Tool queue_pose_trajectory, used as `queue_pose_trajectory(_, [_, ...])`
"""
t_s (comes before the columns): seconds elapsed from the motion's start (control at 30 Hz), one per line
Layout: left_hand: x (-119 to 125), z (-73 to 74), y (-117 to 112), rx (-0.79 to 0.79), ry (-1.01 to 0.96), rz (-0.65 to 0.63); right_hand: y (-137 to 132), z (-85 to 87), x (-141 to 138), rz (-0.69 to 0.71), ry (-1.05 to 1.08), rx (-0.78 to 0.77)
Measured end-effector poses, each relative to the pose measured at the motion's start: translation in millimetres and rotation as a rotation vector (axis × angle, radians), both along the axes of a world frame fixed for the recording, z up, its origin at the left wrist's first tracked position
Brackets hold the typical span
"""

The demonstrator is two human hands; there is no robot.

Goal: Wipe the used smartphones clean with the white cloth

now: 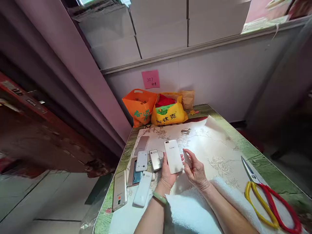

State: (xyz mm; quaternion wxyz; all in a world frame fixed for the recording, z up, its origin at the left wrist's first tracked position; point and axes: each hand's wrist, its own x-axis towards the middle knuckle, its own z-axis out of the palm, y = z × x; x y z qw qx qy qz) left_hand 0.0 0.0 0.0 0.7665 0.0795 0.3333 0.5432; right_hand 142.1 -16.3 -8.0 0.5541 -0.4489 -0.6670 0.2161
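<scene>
A white smartphone [174, 157] rests in my left hand [167, 176], back side up, with its camera at the upper left corner. The thumb lies along the phone's left edge and fingertips show at its right edge. Just right of the phone is my right hand [197, 171], thumb and index finger apart, with nothing seen between them. Left of my hands several phones lie close together, some overlapping: a gold phone [120, 191], a white phone [143, 190], a smaller white phone [141, 161], a silver phone [155, 159] and a pinkish phone [141, 145].
Large scissors [264, 195] with yellow and red handles lie at the right. A white towel [192, 211] is under my forearms. Glasses [185, 131] lie on the floral cover [214, 146]. An orange bag [139, 105] and a yellow bag [169, 115] stand at the wall.
</scene>
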Motion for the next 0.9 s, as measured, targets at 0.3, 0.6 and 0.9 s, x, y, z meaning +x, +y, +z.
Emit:
queue_pose_trajectory(0.3, [4, 3.2, -3, 0.01, 0.05, 0.02, -1, 6.6, -5, -0.015, -0.033, 0.053])
queue_pose_trajectory(0.6, [6, 9.0, -3, 0.051, -0.019, 0.011, 2, 11.8, -3, -0.026, -0.08, 0.049])
queue_pose_trajectory(0.9, [9, 14.0, -4, 0.063, -0.011, 0.019, 0, 7.2, -4, -0.051, -0.055, 0.035])
